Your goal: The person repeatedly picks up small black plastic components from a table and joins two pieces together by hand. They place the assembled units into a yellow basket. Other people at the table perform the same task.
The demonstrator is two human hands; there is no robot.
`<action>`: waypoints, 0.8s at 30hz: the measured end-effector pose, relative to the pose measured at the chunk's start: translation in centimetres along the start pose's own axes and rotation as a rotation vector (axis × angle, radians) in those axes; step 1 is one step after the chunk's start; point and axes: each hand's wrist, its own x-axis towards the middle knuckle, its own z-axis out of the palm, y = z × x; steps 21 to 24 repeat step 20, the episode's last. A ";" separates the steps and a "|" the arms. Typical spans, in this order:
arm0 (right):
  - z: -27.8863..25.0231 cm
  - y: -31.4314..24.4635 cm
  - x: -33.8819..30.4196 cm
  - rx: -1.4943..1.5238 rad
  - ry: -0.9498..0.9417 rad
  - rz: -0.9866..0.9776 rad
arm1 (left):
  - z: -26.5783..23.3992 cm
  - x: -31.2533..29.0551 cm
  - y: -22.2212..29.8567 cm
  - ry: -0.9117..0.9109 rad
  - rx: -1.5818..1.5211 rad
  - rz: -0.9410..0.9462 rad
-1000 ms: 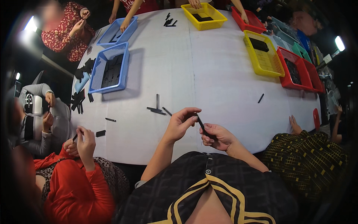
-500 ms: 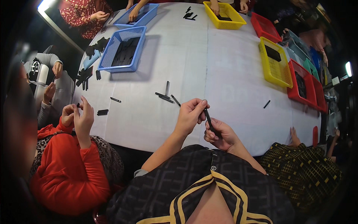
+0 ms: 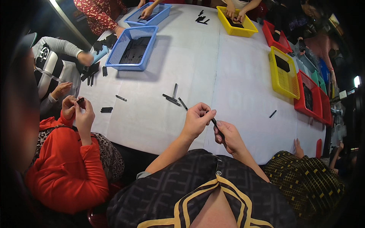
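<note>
Both my hands are held above the near edge of the white table, with one slim black stick [image 3: 214,122] slanting between them. My left hand [image 3: 197,121] pinches its upper end between thumb and fingertips, covering that end. The lower part sits between the thumb and bent fingers of my right hand [image 3: 230,137], which hides much of it. Beyond my left knuckles another black stick [image 3: 183,103] lies on the table, and a small group of similar sticks [image 3: 172,99] lies to its left.
A blue basket [image 3: 110,62] of black pieces stands far left; yellow [image 3: 276,81] and red baskets [image 3: 315,109] line the right edge. A red-sleeved person [image 3: 76,167] works close on my left. A single black stick [image 3: 273,113] lies to the right. Other people's hands reach into far baskets.
My left fingers have come down over the stick's upper end, so less of it shows. At far left a person's hand has reached onto the table. The whole view has shifted slightly.
</note>
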 end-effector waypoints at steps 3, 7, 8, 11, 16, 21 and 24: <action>-0.2 0.5 -0.4 0.038 -0.012 0.026 | -0.7 0.3 -0.7 -0.025 -0.072 -0.004; -0.3 0.4 0.1 0.073 -0.018 0.033 | -0.2 -0.1 -0.1 -0.062 0.014 -0.001; -0.1 0.4 0.4 0.096 -0.021 0.026 | 0.4 -0.6 0.2 -0.106 0.013 -0.024; 0.0 0.4 0.9 0.126 -0.064 0.032 | -0.2 -0.4 -0.1 -0.073 0.029 0.002; -0.3 0.4 0.3 0.087 -0.096 0.075 | -1.5 -0.1 0.6 -0.018 -0.037 0.013; -0.1 0.2 0.6 0.077 -0.056 0.065 | -1.6 0.3 0.2 -0.010 0.000 0.049; -0.1 0.2 0.6 0.077 -0.056 0.065 | -1.6 0.3 0.2 -0.010 0.000 0.049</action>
